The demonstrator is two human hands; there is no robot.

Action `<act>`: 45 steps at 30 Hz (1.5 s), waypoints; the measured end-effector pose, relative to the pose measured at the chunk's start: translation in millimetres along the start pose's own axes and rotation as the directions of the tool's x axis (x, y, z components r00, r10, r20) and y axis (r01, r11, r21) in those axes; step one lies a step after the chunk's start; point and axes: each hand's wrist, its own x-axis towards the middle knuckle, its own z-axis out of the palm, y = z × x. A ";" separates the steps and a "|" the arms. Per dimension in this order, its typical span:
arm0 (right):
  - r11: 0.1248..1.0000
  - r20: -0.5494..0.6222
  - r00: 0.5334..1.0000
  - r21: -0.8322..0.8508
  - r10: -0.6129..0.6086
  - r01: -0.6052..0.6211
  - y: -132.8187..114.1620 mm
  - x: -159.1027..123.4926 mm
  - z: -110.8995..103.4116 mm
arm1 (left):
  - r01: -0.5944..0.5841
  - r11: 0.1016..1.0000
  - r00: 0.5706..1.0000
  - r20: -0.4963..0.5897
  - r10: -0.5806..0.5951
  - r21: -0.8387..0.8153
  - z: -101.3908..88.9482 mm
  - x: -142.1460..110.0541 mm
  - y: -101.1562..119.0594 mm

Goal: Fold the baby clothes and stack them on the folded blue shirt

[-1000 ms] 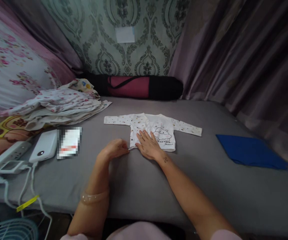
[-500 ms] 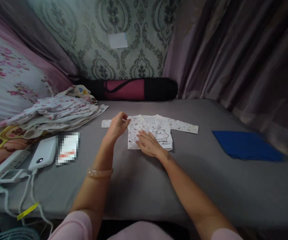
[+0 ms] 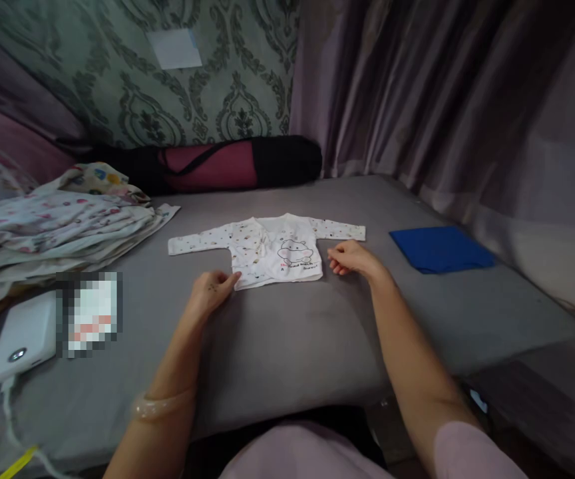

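Note:
A small white baby shirt (image 3: 275, 249) lies spread flat with both sleeves stretched out to the sides. It has a cartoon animal and lettering on one half and a scattered small print on the other half and the sleeves. My left hand (image 3: 212, 291) is at the shirt's near left corner, thumb and fingers closed on the hem edge. To the right of the shirt, my right hand (image 3: 350, 258) hovers just below the right sleeve with its fingers curled in. A small gap separates it from the shirt's side, and nothing shows in it.
A folded blue cloth (image 3: 440, 249) lies at the right. Piled printed clothes (image 3: 72, 223) are at the left, above a white power bank (image 3: 25, 336) with cables and a blurred packet (image 3: 92, 313). A black-and-red rolled bag (image 3: 212, 165) lies along the wall.
My left hand has come down from the left sleeve to the hem corner. My right hand has lifted off the shirt's front and moved right, its fingers now curled. The view has turned right.

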 end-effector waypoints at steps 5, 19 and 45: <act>0.967 -0.024 0.999 -0.253 -0.046 0.039 4.8 -13.9 19.9 | -0.048 0.999 0.999 0.014 0.048 -0.010 6.0 -4.3 4.6; 0.852 -0.188 0.953 -0.512 -0.238 0.112 13.6 -22.2 46.2 | 0.026 0.943 1.000 0.007 -0.026 -0.332 7.6 -4.5 -0.9; 0.972 -0.228 0.973 -0.236 -0.043 -0.013 -3.0 62.5 35.1 | -0.025 1.000 0.993 -0.112 0.025 -0.001 44.2 28.6 66.0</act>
